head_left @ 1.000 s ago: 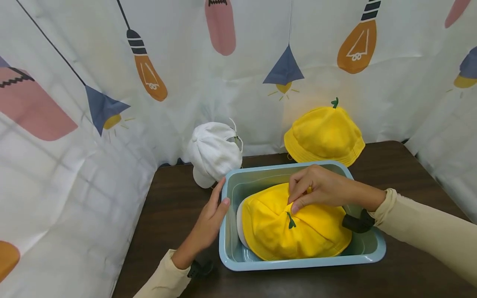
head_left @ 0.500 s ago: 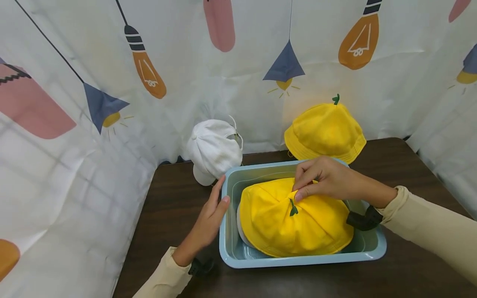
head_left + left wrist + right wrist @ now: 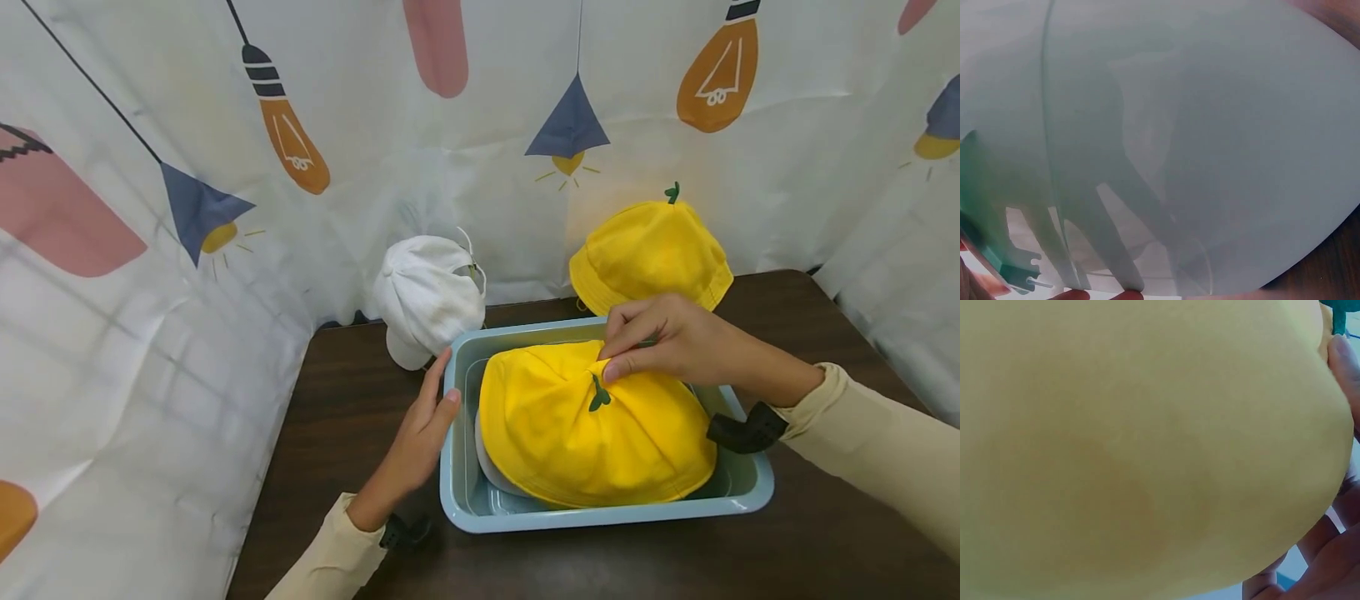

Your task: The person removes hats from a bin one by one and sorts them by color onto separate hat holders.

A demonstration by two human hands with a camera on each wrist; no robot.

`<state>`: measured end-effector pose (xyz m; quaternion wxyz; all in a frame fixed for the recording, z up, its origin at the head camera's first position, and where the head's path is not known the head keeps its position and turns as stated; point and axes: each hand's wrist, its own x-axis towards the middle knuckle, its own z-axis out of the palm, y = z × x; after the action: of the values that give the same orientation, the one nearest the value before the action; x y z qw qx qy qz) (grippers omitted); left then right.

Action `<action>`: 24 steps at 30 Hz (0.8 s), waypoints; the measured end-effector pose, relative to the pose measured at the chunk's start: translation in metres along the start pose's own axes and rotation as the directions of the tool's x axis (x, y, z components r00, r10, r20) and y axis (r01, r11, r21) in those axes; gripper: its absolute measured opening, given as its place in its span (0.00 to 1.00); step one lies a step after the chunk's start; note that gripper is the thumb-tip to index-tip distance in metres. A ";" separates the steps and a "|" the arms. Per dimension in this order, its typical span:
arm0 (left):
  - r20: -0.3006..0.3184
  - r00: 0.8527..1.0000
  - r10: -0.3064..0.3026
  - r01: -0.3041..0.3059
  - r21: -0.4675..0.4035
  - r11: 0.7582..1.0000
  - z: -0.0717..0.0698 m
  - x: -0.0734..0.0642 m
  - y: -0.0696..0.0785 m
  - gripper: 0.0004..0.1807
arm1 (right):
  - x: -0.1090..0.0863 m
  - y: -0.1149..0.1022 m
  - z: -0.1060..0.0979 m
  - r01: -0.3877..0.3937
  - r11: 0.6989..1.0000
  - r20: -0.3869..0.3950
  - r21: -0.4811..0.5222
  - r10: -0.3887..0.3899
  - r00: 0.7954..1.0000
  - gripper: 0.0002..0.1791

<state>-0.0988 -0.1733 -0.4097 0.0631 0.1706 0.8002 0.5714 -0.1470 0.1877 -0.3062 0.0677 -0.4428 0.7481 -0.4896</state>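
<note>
Two hands we see, well apart. The right hand [image 3: 671, 337] pinches the top of a soft yellow cloth hat [image 3: 592, 454], beside its green leaf [image 3: 599, 396]. The left hand [image 3: 416, 429] rests, fingers straight, on the left edge of a light blue plastic tub [image 3: 600, 518]. We see the hat within the tub, just below the right hand, the nearer one. Its long way runs left to right, like the tub's. Farther off, a white cloth cap [image 3: 427, 292] sits left and another yellow hat [image 3: 648, 258] right.
</note>
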 end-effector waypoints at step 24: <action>-0.015 1.000 -0.006 0.006 0.007 1.000 0.002 0.001 -0.002 0.32 | 0.003 -0.016 -0.018 0.010 1.000 -0.093 -0.015 -0.012 0.996 0.10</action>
<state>-0.0999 -0.1718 -0.4117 0.0584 0.1641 0.8033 0.5695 -0.1491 0.1952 -0.2838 0.0270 -0.4242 0.7514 -0.5047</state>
